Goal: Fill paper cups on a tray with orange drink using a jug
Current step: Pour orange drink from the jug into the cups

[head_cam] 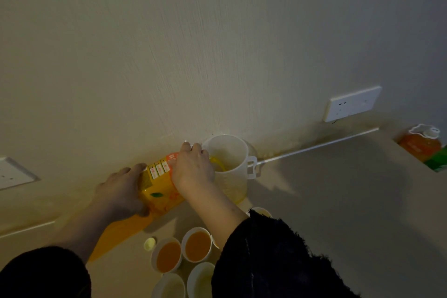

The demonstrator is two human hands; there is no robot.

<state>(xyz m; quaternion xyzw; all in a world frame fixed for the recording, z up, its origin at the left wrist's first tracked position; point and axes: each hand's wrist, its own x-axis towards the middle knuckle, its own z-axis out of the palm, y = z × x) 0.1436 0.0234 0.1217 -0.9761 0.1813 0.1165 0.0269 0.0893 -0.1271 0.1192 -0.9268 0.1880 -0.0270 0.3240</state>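
1. The large orange plastic drink bottle (159, 184) lay tilted with its mouth over the translucent white plastic jug (229, 152), seemingly to refill it. The left hand (118, 191) grasped its base and the right hand (193, 167) clasped its neck.
2. The jug stood on the counter (326, 189) against the wall (193, 55) and seemed to hold only a shallow layer.
3. Nearer, two white paper cups (168, 256) held orange drink, and two more cups (200, 279) looked empty.
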